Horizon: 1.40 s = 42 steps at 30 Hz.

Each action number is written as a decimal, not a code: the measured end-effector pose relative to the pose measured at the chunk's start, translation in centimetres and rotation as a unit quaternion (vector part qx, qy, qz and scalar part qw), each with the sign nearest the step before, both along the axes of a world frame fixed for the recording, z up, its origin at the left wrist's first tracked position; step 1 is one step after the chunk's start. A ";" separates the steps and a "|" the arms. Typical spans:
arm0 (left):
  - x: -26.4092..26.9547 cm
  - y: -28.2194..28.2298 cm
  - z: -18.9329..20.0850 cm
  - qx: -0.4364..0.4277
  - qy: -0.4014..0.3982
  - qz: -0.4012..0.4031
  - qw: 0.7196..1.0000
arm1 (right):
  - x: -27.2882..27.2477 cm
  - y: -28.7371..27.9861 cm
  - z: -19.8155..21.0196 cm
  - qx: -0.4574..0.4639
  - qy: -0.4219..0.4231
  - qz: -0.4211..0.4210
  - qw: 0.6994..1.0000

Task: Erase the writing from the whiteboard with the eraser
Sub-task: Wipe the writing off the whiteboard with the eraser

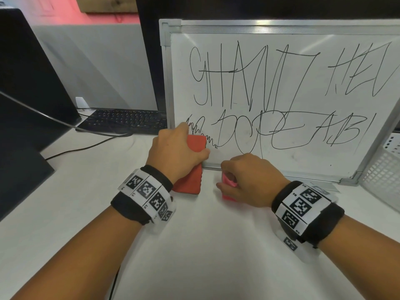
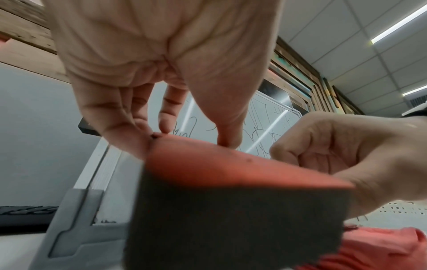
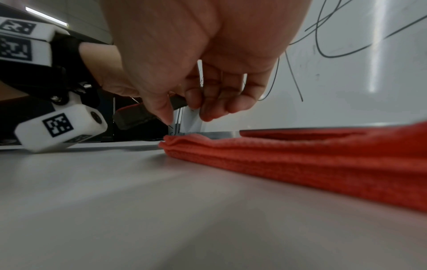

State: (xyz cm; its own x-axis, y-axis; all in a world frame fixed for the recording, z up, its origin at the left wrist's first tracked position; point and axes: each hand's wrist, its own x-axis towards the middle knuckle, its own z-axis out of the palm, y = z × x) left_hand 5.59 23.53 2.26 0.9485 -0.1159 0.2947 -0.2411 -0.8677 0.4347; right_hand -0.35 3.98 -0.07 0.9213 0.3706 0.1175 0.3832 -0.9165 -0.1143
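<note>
A whiteboard (image 1: pixel 307 161) leans upright at the back of the table, covered with black writing (image 1: pixel 249 79). My left hand (image 1: pixel 173 152) grips an orange eraser (image 1: pixel 195 146) with a dark felt face (image 2: pixel 208 228). The thumb and fingers (image 2: pixel 226 138) pinch its far end. That end lies against the board's lower left corner, by a small scribble (image 1: pixel 207 137). My right hand (image 1: pixel 249 178) hovers just right of it with its fingers curled in a fist (image 2: pixel 323 151), holding nothing. A folded red cloth (image 3: pixel 300 164) lies flat on the table under that hand.
A black keyboard (image 1: pixel 127 121) sits left of the board, with a dark monitor (image 1: pixel 28 83) and a black cable (image 1: pixel 86 146) further left. A white mesh basket (image 1: pixel 383 176) stands against the board's right edge. The white table (image 1: pixel 205 245) stretches toward me.
</note>
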 end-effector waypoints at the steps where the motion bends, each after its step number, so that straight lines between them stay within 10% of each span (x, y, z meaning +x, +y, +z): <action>1: 0.1 0.1 0.0 0.007 0.005 0.003 1.000 | 0.0 0.0 0.0 0.001 0.000 0.000 1.000; 36: 0.1 -0.1 0.1 -0.012 -0.005 -0.002 1.000 | 0.1 -0.1 0.0 0.015 -0.018 0.002 1.000; 42: -0.5 -1.0 0.0 -0.037 0.008 -0.015 0.999 | -0.2 0.1 0.1 0.136 -0.047 0.034 0.989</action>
